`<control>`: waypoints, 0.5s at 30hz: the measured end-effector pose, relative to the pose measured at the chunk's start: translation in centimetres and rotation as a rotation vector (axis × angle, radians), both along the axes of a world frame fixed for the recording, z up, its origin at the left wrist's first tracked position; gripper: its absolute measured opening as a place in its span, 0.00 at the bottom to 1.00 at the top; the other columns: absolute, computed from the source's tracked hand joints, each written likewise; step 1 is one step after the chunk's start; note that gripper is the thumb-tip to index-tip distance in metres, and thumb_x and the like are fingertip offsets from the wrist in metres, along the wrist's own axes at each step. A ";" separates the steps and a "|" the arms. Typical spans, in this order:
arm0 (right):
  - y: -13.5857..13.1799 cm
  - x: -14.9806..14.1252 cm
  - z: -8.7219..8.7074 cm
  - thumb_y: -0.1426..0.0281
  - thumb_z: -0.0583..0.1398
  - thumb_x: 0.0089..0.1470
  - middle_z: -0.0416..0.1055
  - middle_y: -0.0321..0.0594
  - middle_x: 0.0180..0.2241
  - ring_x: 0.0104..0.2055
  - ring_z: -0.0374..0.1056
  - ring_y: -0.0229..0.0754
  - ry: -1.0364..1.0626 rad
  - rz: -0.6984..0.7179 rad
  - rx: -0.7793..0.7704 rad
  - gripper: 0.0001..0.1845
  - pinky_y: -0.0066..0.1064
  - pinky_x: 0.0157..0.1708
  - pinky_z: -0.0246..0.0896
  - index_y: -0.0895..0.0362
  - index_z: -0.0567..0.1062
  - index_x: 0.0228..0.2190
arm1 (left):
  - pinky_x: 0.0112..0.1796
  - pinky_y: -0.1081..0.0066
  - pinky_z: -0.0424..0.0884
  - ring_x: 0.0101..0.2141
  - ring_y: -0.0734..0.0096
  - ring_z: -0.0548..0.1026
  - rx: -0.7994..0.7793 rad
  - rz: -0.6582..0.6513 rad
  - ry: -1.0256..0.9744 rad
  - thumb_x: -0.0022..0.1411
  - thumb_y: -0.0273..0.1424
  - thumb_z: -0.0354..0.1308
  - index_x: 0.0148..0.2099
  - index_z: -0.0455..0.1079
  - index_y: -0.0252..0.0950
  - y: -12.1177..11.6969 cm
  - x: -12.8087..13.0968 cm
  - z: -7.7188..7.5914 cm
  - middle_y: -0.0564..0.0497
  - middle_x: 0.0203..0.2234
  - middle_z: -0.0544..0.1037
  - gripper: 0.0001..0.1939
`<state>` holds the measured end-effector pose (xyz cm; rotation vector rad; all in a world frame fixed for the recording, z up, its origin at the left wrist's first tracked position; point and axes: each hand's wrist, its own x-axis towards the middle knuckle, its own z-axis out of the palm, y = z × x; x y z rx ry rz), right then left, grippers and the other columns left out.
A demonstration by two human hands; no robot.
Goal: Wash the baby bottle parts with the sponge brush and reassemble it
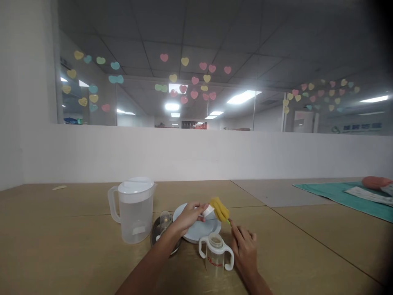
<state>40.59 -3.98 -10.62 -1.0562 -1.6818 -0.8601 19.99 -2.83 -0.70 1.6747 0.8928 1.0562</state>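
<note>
My left hand [190,218] grips a small white cap [209,212] over a white basin [196,235]. Closed around the thin green handle of a bottle brush, my right hand [245,246] keeps its yellow sponge head [220,209] up against the cap. Below the hands a clear baby bottle [215,255] stands upright without a lid, with white handles on both sides and red print on its front. Left of the basin is a dark metal bowl [175,250], partly behind my left forearm. A clear dome-shaped piece [165,219] rests in it.
A translucent lidded pitcher [136,213] stands on the left of the wooden table [291,250]. At the far right lies a green cloth [340,196] with a reddish item [376,182] and a white cloth [370,196]. A low white wall [196,155] borders the table's back.
</note>
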 end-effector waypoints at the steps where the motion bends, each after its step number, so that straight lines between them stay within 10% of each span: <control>1: -0.1 -0.1 0.1 0.76 0.47 0.55 0.67 0.36 0.27 0.29 0.62 0.36 -0.015 0.001 0.001 0.24 0.31 0.35 0.48 0.53 0.66 0.52 | 0.36 0.71 0.68 0.36 0.69 0.70 -0.014 -0.043 -0.091 0.54 0.52 0.49 0.37 0.68 0.30 -0.5 -0.1 0.6 0.46 0.33 0.72 0.27; 4: -0.5 -0.3 0.4 0.76 0.48 0.55 0.67 0.36 0.27 0.29 0.61 0.35 -0.090 0.033 0.000 0.25 0.31 0.36 0.48 0.52 0.65 0.53 | 0.37 0.69 0.67 0.34 0.69 0.70 0.062 -0.041 -0.170 0.53 0.53 0.51 0.36 0.68 0.30 -1.7 -0.9 2.2 0.46 0.31 0.72 0.28; 9: -0.4 -0.1 0.4 0.77 0.49 0.55 0.68 0.37 0.28 0.31 0.62 0.36 0.015 -0.003 0.095 0.26 0.32 0.38 0.49 0.53 0.62 0.55 | 0.38 0.69 0.63 0.36 0.66 0.69 0.475 0.341 0.457 0.59 0.44 0.49 0.32 0.67 0.34 -2.7 -4.9 3.9 0.48 0.31 0.73 0.17; 15: 0.3 0.6 -0.1 0.76 0.49 0.55 0.69 0.38 0.28 0.31 0.63 0.37 0.053 -0.045 0.097 0.24 0.33 0.37 0.49 0.54 0.65 0.53 | 0.29 0.74 0.60 0.32 0.68 0.72 0.326 0.290 1.068 0.53 0.36 0.56 0.32 0.69 0.36 -2.2 -8.5 3.6 0.50 0.31 0.76 0.08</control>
